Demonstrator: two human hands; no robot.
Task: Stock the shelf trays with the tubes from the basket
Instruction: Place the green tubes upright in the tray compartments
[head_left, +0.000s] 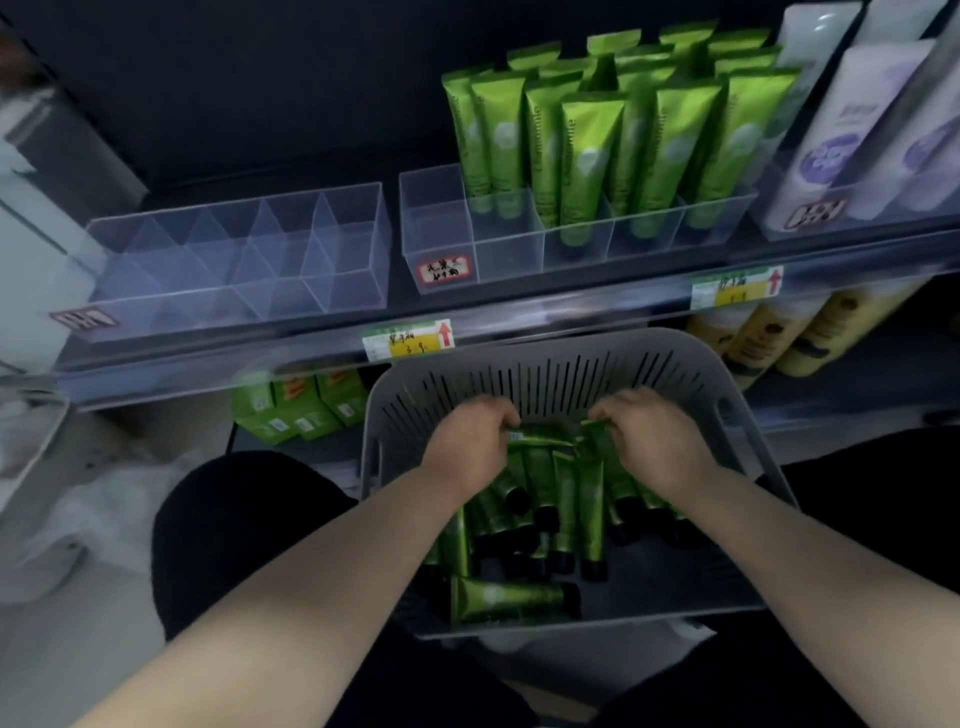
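Picking is the step in hand: inside the grey slotted plastic basket (545, 374) at lower centre, the left hand (470, 441) and the right hand (654, 436) each curl their fingers (501, 415) round green plastic tubes (589, 499). Next, probably, comes lifting them upright into the clear divided tray (436, 223) at upper centre.

White-and-purple bottles (841, 135) stand at my upper right. Two price tags (408, 340) stick to the shelf rail (571, 306). On the shelf below are green boxes (296, 405) at left and yellow bottles (810, 332) at right. A white bag (98, 509) lies on the floor beside my black-clad knee (234, 519).
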